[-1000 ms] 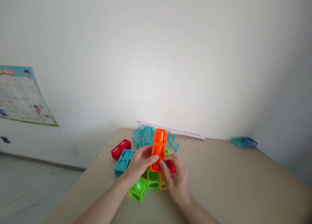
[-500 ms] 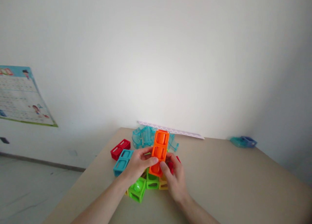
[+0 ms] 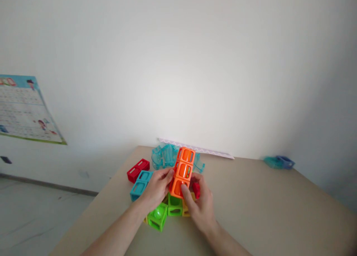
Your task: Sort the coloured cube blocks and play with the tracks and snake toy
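Note:
An orange toy block [image 3: 184, 170], made of three hollow cubes in a row, is held up and tilted above the table. My right hand [image 3: 203, 207] is closed on its lower right side, the thumb lying across the lowest cube. On its left side, my left hand [image 3: 158, 187] pinches the edge with thumb and fingers. Beneath the hands sit a green block [image 3: 174, 207], a yellow block [image 3: 186, 210] and a green cube with a round bump [image 3: 157, 216]. Part of a red piece [image 3: 196, 190] shows behind my right fingers.
Left of my hands lie a light blue block [image 3: 138, 189] and a red block [image 3: 138, 170]. Clear teal track pieces [image 3: 166, 155] rest behind, near a pale patterned strip [image 3: 214, 152] along the wall. Teal and dark blue pieces [image 3: 284, 162] stand at the table's [image 3: 264, 211] far right corner.
The orange block has turned, so one of its long side faces now shows on the left. My left thumb has moved off its front to its left edge.

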Motion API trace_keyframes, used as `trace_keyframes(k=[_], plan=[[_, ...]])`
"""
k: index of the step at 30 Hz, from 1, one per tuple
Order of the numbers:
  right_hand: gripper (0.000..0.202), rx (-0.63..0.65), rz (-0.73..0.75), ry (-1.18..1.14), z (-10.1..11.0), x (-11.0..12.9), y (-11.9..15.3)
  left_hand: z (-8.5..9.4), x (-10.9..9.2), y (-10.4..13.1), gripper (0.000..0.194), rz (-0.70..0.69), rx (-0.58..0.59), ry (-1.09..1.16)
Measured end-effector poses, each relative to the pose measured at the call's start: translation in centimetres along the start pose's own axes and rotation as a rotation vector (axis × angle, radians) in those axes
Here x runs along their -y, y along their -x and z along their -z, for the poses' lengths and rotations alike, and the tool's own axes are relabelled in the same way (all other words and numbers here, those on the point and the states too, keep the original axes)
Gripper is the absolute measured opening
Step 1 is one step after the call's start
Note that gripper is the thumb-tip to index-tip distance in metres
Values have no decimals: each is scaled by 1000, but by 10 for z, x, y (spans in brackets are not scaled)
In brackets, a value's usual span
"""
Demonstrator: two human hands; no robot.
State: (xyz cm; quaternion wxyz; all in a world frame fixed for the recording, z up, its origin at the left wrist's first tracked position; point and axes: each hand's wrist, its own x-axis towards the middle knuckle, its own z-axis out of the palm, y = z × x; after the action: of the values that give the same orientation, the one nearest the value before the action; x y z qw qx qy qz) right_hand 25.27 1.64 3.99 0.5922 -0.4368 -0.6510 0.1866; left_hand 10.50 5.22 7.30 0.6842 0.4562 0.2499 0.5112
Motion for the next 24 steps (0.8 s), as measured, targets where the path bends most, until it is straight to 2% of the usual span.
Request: trace_keyframes(k=[5,10,17,20,24], plan=[[25,-5,8,70,-3,0,1,1,-2,2,39,12,105,-4],[21,55,95,47,3,10,-1,0,-4,2,35,7,65,-25],[9,13,122,33,4,14,-2,0,-5,2,33,8,95,-42],[19,-16,63,-27,2,10,-1,0,-4,3,31,25,109,-20],[41,-93,-62,-120,1,4,0,0,-3,5,31,115,97,57]])
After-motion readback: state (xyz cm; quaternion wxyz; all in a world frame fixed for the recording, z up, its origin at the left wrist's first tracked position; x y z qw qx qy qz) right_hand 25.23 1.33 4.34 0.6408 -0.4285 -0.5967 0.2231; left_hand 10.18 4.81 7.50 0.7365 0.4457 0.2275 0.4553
